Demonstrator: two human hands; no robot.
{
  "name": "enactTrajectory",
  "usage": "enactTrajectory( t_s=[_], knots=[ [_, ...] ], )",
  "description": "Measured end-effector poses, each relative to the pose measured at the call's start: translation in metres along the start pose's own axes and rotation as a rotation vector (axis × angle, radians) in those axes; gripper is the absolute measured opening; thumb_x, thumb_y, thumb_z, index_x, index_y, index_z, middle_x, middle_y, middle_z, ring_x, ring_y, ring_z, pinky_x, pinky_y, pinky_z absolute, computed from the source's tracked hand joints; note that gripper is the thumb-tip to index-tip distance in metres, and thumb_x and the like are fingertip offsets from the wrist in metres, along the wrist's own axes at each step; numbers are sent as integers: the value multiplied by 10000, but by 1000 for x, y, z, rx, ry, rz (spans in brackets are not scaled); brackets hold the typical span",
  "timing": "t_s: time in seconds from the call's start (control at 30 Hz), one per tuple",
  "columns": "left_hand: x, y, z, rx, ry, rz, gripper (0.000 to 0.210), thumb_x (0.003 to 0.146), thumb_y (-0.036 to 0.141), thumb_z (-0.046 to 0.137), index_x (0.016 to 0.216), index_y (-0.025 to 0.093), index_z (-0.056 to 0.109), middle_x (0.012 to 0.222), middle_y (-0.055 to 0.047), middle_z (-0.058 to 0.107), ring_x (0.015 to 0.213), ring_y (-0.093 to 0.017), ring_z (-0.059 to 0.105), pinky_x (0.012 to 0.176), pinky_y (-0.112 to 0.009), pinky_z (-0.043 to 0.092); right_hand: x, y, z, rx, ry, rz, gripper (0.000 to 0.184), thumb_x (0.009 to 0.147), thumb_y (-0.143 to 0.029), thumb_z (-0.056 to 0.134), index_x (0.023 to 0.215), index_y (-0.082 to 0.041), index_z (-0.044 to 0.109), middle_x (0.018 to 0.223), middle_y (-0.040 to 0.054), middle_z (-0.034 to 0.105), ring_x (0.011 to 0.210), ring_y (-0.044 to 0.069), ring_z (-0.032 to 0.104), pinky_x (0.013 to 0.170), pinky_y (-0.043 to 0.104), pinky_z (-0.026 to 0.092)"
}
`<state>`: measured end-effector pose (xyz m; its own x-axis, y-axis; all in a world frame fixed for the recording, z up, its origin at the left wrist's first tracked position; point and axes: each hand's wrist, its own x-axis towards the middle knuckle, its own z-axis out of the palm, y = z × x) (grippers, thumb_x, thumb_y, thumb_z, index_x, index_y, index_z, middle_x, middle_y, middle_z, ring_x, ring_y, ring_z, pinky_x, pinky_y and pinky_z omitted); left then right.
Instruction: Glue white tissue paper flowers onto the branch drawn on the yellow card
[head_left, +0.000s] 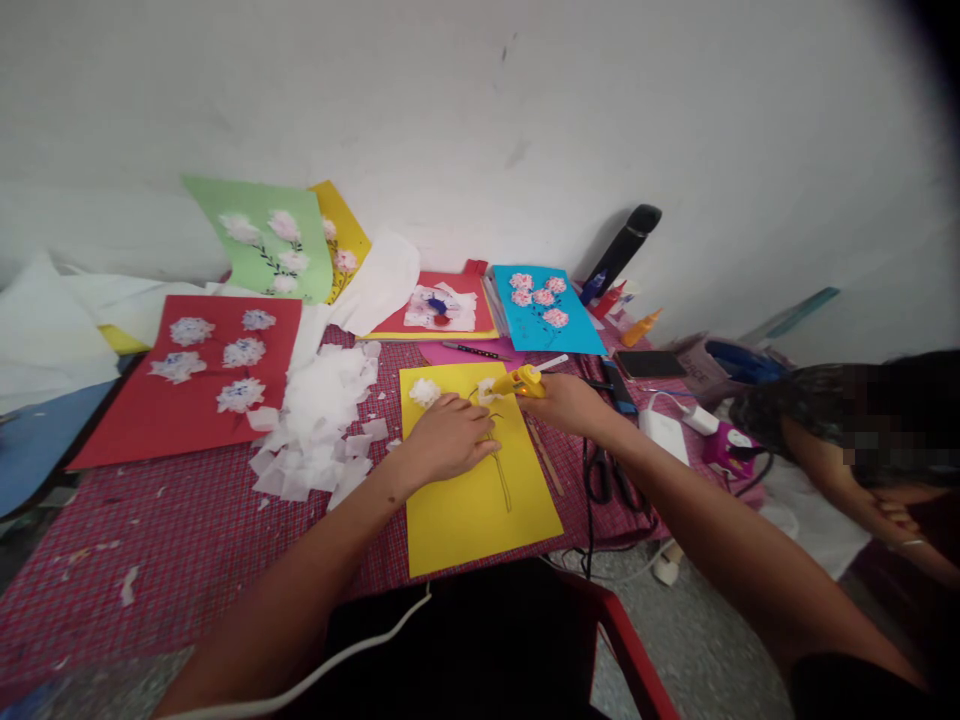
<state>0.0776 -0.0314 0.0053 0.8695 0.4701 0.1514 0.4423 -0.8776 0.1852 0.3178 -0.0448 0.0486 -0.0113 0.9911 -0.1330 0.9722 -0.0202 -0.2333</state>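
Note:
My right hand (pixel 566 402) is closed around a yellow hot glue gun (pixel 517 382), with a white glue stick (pixel 551 364) poking out of its back. Its tip points left, at a small white paper flower (pixel 487 391) near the top of a yellow sheet (pixel 480 530). My left hand (pixel 454 435) lies on that sheet with its fingers stretched out. Another white paper flower (pixel 425 392) sits at the upper left of the sheet. Pencil-like stem lines run down the paper, partly covered by my left hand.
Torn white paper pieces (pixel 319 420) are heaped at left, beside a red sheet with flowers (pixel 187 400). A blue flower sheet (pixel 551 325) leans at the back. Scissors (pixel 600 478) and a power bank-like white box (pixel 664 432) lie at right. Another person's arm (pixel 840 490) is at far right.

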Motion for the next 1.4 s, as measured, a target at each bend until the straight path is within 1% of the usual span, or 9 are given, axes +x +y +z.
enactTrajectory(
  t_s=[0.37,0.53,0.67,0.83,0.97,1.07,1.23,1.33,1.4],
  knots=[
    [0,-2,3,-4,-3,1,439,1043,518,379,1100,219,696,1120,-77,738,1064,-253,650,983,-430,375,2,-2,0,-65,-32,-12,315,889,-419,569,979,-186,760,971,130,781,832,268,714,648,287,412],
    [0,-3,5,-15,-3,-2,440,1039,516,384,1114,221,702,1117,-85,741,1064,-253,653,982,-434,383,3,-5,-4,-94,-49,-36,318,882,-387,571,1038,-189,766,1012,132,782,876,285,721,671,294,429],
    [0,-3,4,-25,-5,0,454,1041,517,368,1112,225,709,1134,-83,742,1072,-255,654,985,-436,388,4,-8,-10,-62,-63,-16,292,871,-396,589,988,-200,771,978,116,780,857,278,714,668,289,426],
    [0,-3,5,-32,-2,-7,468,1039,520,362,1140,228,714,1162,-97,737,1113,-269,645,1002,-452,386,-1,-8,-20,87,-40,45,286,839,-421,632,929,-178,752,856,92,754,764,239,686,639,282,415],
    [0,-3,6,-37,2,-1,468,1039,522,358,1147,232,709,1154,-98,735,1113,-267,644,1005,-449,384,-6,-2,-21,239,-50,100,286,799,-448,668,769,-164,693,655,31,648,599,172,588,569,271,381],
    [-1,-4,5,-36,4,4,457,1040,520,361,1130,236,708,1144,-89,735,1098,-261,645,999,-442,386,-10,5,-14,455,-30,127,290,773,-456,705,779,-173,641,588,-11,576,522,131,512,511,253,357],
    [-1,-3,5,-40,3,2,437,1042,513,375,1104,232,704,1119,-76,736,1079,-247,646,992,-430,387,-16,22,4,826,56,142,291,788,-437,714,860,-187,582,566,-33,566,488,123,512,476,237,373],
    [-1,-3,4,-38,-3,-3,425,1040,515,391,1063,224,701,1087,-68,739,1055,-243,653,977,-423,396,-19,32,15,911,94,204,328,802,-487,689,844,-172,606,605,-10,600,518,121,529,505,233,395],
    [-1,-2,3,-36,-5,-7,411,1038,508,404,1053,220,696,1072,-69,740,1048,-244,657,970,-421,400,-22,39,21,897,97,234,367,807,-531,664,808,-166,617,630,0,608,534,116,526,518,228,395]
  ],
)
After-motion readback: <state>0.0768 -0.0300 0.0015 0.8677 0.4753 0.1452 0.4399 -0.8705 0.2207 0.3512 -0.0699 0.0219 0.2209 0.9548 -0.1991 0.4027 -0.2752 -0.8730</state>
